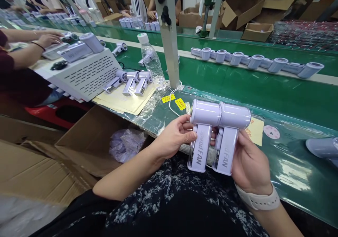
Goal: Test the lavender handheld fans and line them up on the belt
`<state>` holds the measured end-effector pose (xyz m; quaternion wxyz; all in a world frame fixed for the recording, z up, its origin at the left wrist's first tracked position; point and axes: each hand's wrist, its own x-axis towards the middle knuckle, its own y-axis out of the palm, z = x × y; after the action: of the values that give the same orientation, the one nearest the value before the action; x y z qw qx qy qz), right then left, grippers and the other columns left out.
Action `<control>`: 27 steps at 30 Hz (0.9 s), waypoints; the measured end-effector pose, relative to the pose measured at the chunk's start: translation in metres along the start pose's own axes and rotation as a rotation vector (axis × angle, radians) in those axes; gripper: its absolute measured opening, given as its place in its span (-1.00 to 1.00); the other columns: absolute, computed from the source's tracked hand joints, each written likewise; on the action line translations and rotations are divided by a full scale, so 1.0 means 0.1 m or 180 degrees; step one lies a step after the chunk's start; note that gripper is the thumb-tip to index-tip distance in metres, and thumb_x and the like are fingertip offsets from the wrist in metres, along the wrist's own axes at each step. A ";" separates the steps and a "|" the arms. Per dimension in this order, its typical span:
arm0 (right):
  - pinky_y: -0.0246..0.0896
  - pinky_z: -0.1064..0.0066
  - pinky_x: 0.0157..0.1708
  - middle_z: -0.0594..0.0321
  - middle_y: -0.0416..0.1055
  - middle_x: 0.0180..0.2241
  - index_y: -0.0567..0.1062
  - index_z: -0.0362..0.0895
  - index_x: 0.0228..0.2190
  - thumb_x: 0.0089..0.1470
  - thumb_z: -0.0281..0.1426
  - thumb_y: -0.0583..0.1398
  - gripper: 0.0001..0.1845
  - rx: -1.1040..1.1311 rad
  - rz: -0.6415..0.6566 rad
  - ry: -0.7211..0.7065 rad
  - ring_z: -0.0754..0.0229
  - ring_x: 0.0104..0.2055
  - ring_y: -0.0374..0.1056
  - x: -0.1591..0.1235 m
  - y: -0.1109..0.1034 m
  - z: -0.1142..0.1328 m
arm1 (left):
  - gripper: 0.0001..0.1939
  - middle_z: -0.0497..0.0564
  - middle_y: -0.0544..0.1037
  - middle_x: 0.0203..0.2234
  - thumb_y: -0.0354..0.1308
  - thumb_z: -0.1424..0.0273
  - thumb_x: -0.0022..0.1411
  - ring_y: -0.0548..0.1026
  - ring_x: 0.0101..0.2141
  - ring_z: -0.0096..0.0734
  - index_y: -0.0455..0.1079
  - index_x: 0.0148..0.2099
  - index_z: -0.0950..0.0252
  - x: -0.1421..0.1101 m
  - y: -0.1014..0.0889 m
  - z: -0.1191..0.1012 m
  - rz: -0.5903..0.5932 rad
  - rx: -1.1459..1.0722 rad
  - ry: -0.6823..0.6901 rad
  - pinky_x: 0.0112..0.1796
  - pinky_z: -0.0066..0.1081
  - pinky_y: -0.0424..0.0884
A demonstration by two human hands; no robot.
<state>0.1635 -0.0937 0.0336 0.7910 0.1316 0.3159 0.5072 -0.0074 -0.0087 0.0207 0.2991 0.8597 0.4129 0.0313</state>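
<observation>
judging by the glossy shells, the left pale-lilac plastic fan (200, 149) and the right pale-lilac plastic fan (227, 149), both with tubular heads, should handle as light, stiff and somewhat slippery, with the see-through side parts likely the more fragile. the flat upright handles appear the sound place for a hold. both are held side by side, heads touching, near the edge of the green work surface (293, 177). the left hand (171, 138) is partly closed, thumb on the left fan's handle; the right hand (253, 163) curls around the right fan's outer side.
</observation>
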 end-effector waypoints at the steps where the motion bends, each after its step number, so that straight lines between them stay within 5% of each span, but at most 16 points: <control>1: 0.53 0.12 -0.23 0.20 0.62 -0.21 0.50 0.08 0.09 0.30 -0.26 0.14 -0.64 -0.0025 -0.0013 0.0026 0.00 -0.25 0.55 0.01 0.00 -0.01 | -0.28 0.21 0.65 -0.13 0.55 0.11 -0.10 0.63 -0.24 -0.22 0.42 0.04 0.32 0.01 0.00 0.02 -0.0055 0.0043 -0.0035 -0.30 -0.41 0.52; 11: 0.55 0.20 -0.26 0.15 0.65 -0.24 0.55 -0.03 0.01 0.29 -0.27 0.12 -0.66 0.0166 -0.0153 0.0338 0.03 -0.26 0.57 0.02 -0.02 -0.02 | -0.14 0.24 0.60 -0.06 0.51 -0.04 -0.13 0.63 -0.20 -0.14 0.36 0.12 0.29 0.01 0.00 0.04 -0.0165 0.0223 -0.0293 -0.28 -0.32 0.55; 21: 0.55 0.09 -0.19 0.20 0.65 -0.20 0.52 0.06 0.11 0.29 -0.24 0.12 -0.59 -0.0039 0.0050 0.0097 -0.07 -0.19 0.59 0.00 -0.07 -0.06 | -0.20 0.20 0.59 -0.09 0.50 -0.04 -0.12 0.61 -0.23 -0.20 0.37 0.06 0.26 0.00 -0.03 0.10 -0.0078 0.0053 -0.0228 -0.30 -0.36 0.54; 27: 0.43 -0.05 0.05 0.23 0.62 -0.06 0.45 0.16 0.17 0.30 -0.22 0.13 -0.57 -0.0381 0.0262 -0.0397 -0.12 -0.03 0.54 -0.05 -0.10 -0.07 | -0.27 0.21 0.59 -0.08 0.49 0.01 -0.05 0.59 -0.16 -0.15 0.45 0.08 0.30 0.00 -0.06 0.05 -0.0003 0.0337 -0.0045 -0.16 -0.27 0.52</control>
<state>0.1648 -0.1040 0.0243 0.7941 0.1282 0.2295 0.5480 -0.0094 -0.0083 0.0132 0.2561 0.8743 0.4123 0.0032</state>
